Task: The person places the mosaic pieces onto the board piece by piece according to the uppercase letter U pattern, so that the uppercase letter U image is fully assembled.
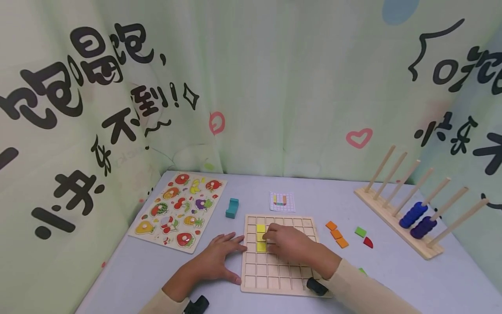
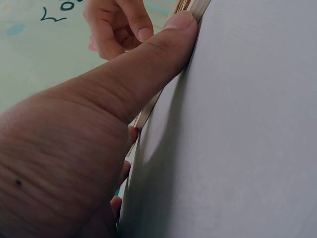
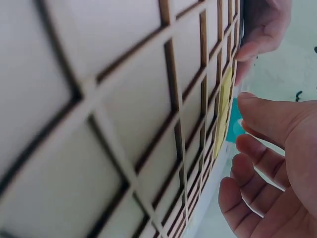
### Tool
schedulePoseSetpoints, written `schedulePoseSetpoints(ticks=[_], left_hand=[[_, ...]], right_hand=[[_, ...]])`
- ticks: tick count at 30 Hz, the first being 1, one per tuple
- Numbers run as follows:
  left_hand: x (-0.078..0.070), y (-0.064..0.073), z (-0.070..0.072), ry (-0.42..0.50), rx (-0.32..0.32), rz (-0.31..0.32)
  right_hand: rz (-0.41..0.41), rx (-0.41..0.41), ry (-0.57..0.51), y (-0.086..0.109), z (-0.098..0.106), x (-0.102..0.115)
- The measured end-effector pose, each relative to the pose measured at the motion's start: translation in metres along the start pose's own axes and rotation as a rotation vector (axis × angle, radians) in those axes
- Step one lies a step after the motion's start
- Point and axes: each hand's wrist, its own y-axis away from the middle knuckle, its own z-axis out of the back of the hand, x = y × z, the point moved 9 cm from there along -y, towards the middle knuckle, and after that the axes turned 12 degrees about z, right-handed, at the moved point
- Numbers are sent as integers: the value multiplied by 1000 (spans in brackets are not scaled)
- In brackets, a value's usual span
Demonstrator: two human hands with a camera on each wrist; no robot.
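A wooden grid board (image 1: 262, 281) lies on the table, with yellow square tiles (image 1: 261, 247) in one column near its left side. My left hand (image 1: 217, 259) touches the board's left edge, fingers spread; the left wrist view shows its thumb (image 2: 153, 54) along that edge. Over the board, my right hand (image 1: 290, 244) is just right of the yellow tiles. Its fingers (image 3: 247, 171) bend loosely in the right wrist view, the thumb close to the yellow tiles (image 3: 223, 106), and I see nothing held between them. Part of the grid is hidden under this hand.
Behind the board lies a grid card (image 1: 282, 202) with a U-shaped pattern. Right of it are orange tiles (image 1: 336, 234), a green tile (image 1: 360, 232), a red wedge (image 1: 368, 242) and a peg rack (image 1: 425, 248). A teal block (image 1: 232, 208) and fruit puzzle board (image 1: 150, 233) lie left.
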Motion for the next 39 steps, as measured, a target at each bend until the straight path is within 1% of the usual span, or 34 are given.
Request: schedulePoseSetpoints(ticks=[2,8,11,19,24,27,31,36,39], left_hand=[[-1,1,1,-6,-4,-2],[-3,2,2,-11,-7,-3],[-2,2,2,-11,-8,-4],[-1,3,0,0,-1,-5],[-2,2,1,-7,-3,7],[-3,3,2,-10,-7,11],[-3,3,2,-8,-3,6],[-2,2,1,-8,-1,-1],[-2,1,2,-12,-6,-1]], right_hand=[[-16,-7,0,4,3,-5],[-18,-45,23,18,13,-19],[-43,-57,32,26,17,-27],[-160,-53,13,51,22,-52],[-240,-59,-15,70,27,-67],[-279,-56,-12,80,28,-75],[-286,-58,-4,94,27,-81],[-241,-79,-20,109,28,-80],[-240,-80,-44,118,27,-82]])
